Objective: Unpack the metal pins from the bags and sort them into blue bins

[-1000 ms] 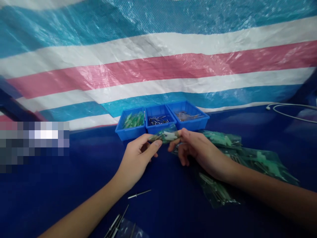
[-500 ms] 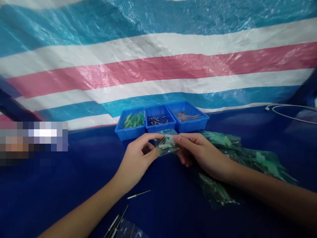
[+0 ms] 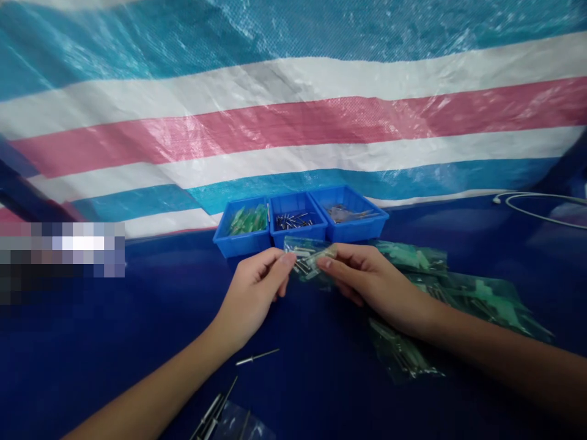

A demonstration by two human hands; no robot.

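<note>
Both hands hold one small clear plastic bag [image 3: 306,260] of green plastic pieces and metal pins, just in front of three blue trays. My left hand [image 3: 255,291] pinches the bag's left edge between thumb and fingers. My right hand [image 3: 367,278] pinches its right edge. The left blue tray [image 3: 238,243] holds green pieces, the middle blue tray [image 3: 297,233] dark metal pins, the right blue tray [image 3: 356,227] a few mixed parts.
More filled bags [image 3: 458,293] lie heaped on the dark blue table under my right forearm. A loose metal pin [image 3: 257,357] and several more pins [image 3: 215,412] lie near my left arm. A striped tarp [image 3: 293,122] hangs behind; a white cable [image 3: 536,205] is far right.
The bag has been turned and raised slightly between my fingertips. Both hands stayed in front of the trays, with the left fingers closing onto the bag's edge.
</note>
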